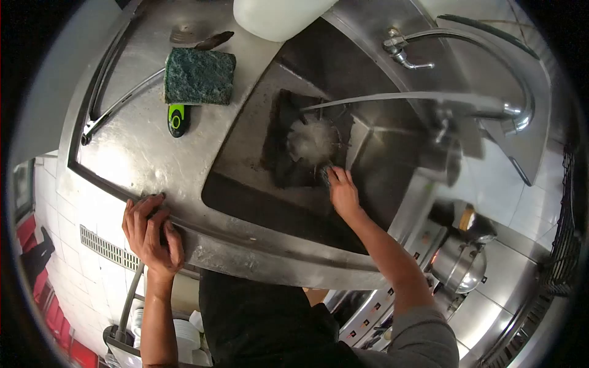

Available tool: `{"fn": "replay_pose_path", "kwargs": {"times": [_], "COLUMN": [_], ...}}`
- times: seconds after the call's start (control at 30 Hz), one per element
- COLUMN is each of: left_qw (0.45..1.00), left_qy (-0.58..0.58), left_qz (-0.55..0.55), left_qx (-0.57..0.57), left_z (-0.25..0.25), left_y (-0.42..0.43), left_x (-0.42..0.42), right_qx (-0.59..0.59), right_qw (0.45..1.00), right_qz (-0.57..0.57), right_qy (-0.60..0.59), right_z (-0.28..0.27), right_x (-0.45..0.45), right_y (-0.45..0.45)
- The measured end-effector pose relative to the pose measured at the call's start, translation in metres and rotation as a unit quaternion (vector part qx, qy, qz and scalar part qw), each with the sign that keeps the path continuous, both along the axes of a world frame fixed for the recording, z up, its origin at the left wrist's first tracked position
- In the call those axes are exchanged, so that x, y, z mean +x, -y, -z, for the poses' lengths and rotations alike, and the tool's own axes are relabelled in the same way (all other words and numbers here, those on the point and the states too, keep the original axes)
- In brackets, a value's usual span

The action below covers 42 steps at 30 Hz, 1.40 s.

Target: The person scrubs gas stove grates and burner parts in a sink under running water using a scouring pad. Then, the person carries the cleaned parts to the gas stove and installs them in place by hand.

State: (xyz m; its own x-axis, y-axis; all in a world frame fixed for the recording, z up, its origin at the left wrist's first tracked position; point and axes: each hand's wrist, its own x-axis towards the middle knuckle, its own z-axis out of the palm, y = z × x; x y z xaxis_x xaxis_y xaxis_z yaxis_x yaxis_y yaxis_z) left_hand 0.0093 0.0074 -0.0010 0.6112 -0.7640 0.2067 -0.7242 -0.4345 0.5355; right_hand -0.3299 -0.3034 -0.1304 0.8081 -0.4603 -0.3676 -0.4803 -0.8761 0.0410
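My right hand [343, 191] reaches down into the steel sink [242, 144], its fingers closed on the near edge of a dark square stove grate [281, 144]. Thin prongs show around the grate's round middle. A stream of water [380, 97] from the curved tap [515, 116] lands there, and the splash blurs the centre. At the left, my left hand [152, 236] has its fingers curled over the raised counter edge [190, 224], with no tool in it.
On the left drainboard lie a green scouring pad [199, 76] and a black-and-green handle [177, 119] partly under it. A white container [279, 15] stands at the sink's far side. A second tap [399, 46] is at the back. A steel pot [457, 264] sits at right.
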Motion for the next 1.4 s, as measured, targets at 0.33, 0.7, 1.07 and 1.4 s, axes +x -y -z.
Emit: {"fn": "replay_pose_path", "kwargs": {"times": [0.33,0.7,1.07,1.4], "left_qw": [1.0,0.999,0.999,0.999], "left_qy": [0.006,0.001,0.034,-0.002], "left_qz": [-0.007,-0.031,-0.016,-0.032], "left_qx": [-0.019,-0.023,-0.025,0.005], "left_z": [0.001,0.011,-0.02,0.006], "left_y": [-0.001,-0.003,0.012,-0.001], "left_x": [-0.002,-0.003,-0.003,-0.004], "right_qx": [0.169,0.238,0.078,0.281], "right_qw": [0.972,0.929,0.984,0.95], "right_qz": [0.135,0.268,0.036,0.123], "right_qy": [0.088,0.089,-0.155,0.052], "right_z": [-0.003,0.012,0.032,-0.014], "right_x": [-0.005,0.001,-0.066,0.048], "right_y": [-0.003,0.009,-0.016,-0.014]}}
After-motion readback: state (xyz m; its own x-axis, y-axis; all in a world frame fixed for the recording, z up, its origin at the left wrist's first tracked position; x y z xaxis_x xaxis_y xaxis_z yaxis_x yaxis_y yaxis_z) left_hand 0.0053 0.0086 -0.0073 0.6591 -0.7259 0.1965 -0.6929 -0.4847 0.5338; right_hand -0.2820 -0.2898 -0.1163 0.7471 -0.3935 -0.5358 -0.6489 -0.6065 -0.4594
